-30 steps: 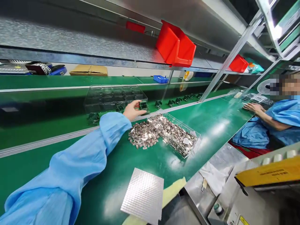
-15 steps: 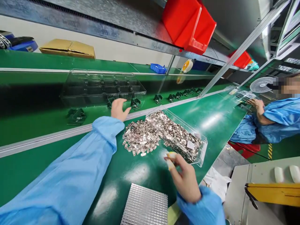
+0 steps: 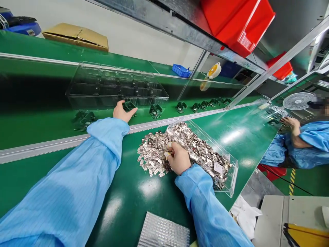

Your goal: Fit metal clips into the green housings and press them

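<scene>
My left hand (image 3: 122, 112) is at the strip beyond the rail, thumb and fingers closed around a small dark green part (image 3: 129, 107) that looks like a folded circuit board. My right hand (image 3: 179, 159) reaches into a heap of small silvery metal pieces (image 3: 152, 151), fingertips pinched together. Light-coloured covers wrap its fingertips, and what sits between them is hidden. Beside the heap a clear plastic tray (image 3: 233, 183) lies full of the same pieces. A similar green part (image 3: 155, 110) stands just right of my left hand.
Behind my left hand lies a clear compartment tray (image 3: 117, 91). More green parts (image 3: 181, 106) line the strip to the right. A silvery gridded block (image 3: 164, 231) rests near the front. Overhead hangs a red bin (image 3: 239, 27). A co-worker (image 3: 303, 140) sits at the far right.
My right hand has moved left and away from me, from beside the clear tray onto the metal heap. My left hand has moved slightly left and closed around a green part. The view has shifted.
</scene>
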A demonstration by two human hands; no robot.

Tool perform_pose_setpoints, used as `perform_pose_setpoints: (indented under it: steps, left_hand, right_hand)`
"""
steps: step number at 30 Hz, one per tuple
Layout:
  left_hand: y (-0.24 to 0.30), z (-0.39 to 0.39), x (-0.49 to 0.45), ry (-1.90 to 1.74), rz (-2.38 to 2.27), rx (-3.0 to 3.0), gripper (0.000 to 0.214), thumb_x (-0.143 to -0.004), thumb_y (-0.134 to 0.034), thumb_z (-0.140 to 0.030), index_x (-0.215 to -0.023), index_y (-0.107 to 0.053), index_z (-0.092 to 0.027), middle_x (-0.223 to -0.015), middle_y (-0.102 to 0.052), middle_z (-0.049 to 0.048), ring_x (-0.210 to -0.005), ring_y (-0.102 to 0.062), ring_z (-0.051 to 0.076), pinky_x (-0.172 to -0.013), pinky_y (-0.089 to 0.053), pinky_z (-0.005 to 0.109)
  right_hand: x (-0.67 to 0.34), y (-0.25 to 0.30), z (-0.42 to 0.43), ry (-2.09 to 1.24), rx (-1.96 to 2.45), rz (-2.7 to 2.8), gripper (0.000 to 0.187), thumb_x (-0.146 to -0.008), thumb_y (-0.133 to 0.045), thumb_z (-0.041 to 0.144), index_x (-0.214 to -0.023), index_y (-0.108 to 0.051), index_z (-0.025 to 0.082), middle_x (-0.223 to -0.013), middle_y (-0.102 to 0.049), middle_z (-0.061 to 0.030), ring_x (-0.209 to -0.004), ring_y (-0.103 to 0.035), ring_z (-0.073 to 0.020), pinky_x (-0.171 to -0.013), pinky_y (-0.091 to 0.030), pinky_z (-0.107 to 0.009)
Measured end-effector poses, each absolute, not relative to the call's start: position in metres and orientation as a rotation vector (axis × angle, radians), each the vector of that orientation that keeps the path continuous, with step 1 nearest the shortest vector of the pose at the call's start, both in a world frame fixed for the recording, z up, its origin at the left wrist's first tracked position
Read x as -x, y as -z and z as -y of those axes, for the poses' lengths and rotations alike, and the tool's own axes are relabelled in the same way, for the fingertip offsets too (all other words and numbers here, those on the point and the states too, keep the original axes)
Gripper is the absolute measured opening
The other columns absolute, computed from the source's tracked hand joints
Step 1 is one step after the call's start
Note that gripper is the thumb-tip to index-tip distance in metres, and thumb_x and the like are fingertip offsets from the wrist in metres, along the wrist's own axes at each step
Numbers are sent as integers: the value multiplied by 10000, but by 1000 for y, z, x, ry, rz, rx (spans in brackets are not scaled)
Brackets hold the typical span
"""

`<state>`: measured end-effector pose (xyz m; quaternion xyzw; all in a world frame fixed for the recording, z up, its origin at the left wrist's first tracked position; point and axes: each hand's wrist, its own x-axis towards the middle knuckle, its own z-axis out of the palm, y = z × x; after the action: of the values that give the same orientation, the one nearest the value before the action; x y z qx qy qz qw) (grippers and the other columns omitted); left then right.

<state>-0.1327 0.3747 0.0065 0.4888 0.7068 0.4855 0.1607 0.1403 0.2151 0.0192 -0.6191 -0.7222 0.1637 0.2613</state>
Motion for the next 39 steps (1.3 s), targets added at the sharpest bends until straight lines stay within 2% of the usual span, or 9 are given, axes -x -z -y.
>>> perform_pose_setpoints:
  steps: [3, 7, 10, 16, 20, 24, 28, 34, 39]
  left_hand:
    - [-9, -375, 133, -1429, -2010, -1362, 588, -676, -759, -429, -1164, -567, -163, -1062, -670, 115, -1048, -627, 306, -929, -491, 414]
    - [-13, -353, 126, -1555, -1928, -1369, 570, -693, -736, -400, -1176, -545, -165, -1057, -671, 88, -1001, -648, 233, -905, -518, 344]
    - [-12, -300, 123, -1598, -1697, -1501, 612, -671, -742, -435, -1190, -541, -179, -1056, -673, 74, -1011, -652, 223, -927, -520, 342]
    - [-3, -143, 139, -1050, -1610, -1803, 646, -693, -708, -570, -1210, -548, -216, -1087, -695, 81, -968, -677, 272, -935, -530, 446]
    - [-1, -83, 148, -921, -1689, -1799, 652, -708, -672, -624, -1205, -540, -223, -1131, -697, 101, -1002, -682, 302, -940, -537, 481]
    - [2, -62, 150, -859, -1699, -1813, 818, -715, -667, -635, -1369, -399, -223, -1337, -596, 144, -1144, -635, 337, -981, -520, 507]
    - [7, -55, 153, -801, -1739, -1969, 1009, -690, -696, -628, -1481, -245, -191, -1448, -483, 189, -1290, -516, 383, -1036, -461, 556]
    - [6, -64, 151, -727, -1781, -2070, 957, -699, -686, -593, -1474, -316, -171, -1294, -603, 178, -1167, -604, 375, -982, -494, 532]
    - [2, -69, 151, -761, -1754, -1929, 872, -667, -718, -559, -1406, -407, -217, -1231, -652, 139, -1135, -629, 361, -966, -515, 520]
  right_hand:
    - [-137, -18, -216, -462, 1662, 1949, 257, -667, -592, 59, -860, -578, 228, -794, -639, -17, -730, -589, -198, -712, -462, -315]
    - [-141, -15, -214, -534, 1623, 1852, 262, -649, -552, 38, -831, -576, 225, -782, -640, -19, -716, -606, -196, -725, -496, -329]
    - [-152, -14, -205, -614, 1572, 1735, 245, -655, -524, 54, -826, -578, 221, -803, -668, -32, -752, -648, -200, -747, -539, -341]
    - [-176, -10, -166, -774, 1464, 1508, 218, -681, -548, 170, -887, -610, 211, -821, -723, -51, -767, -704, -208, -712, -594, -338]
    - [-181, 3, -142, -811, 1445, 1400, 212, -676, -584, 235, -886, -600, 213, -828, -734, -62, -801, -730, -232, -731, -606, -361]
    - [-182, 18, -125, -777, 1452, 1343, 182, -724, -556, 284, -895, -582, 226, -860, -740, -67, -848, -743, -250, -782, -606, -393]
    - [-190, 23, -108, -700, 1463, 1333, 250, -822, -481, 334, -1024, -582, 228, -998, -738, -74, -972, -724, -238, -879, -579, -399]
    - [-210, 15, -85, -588, 1584, 1404, 285, -835, -466, 316, -1065, -606, 220, -1032, -735, -64, -996, -698, -225, -912, -543, -404]
    - [-206, 3, -81, -547, 1701, 1567, 221, -749, -582, 233, -957, -657, 232, -863, -720, -26, -749, -662, -198, -718, -543, -342]
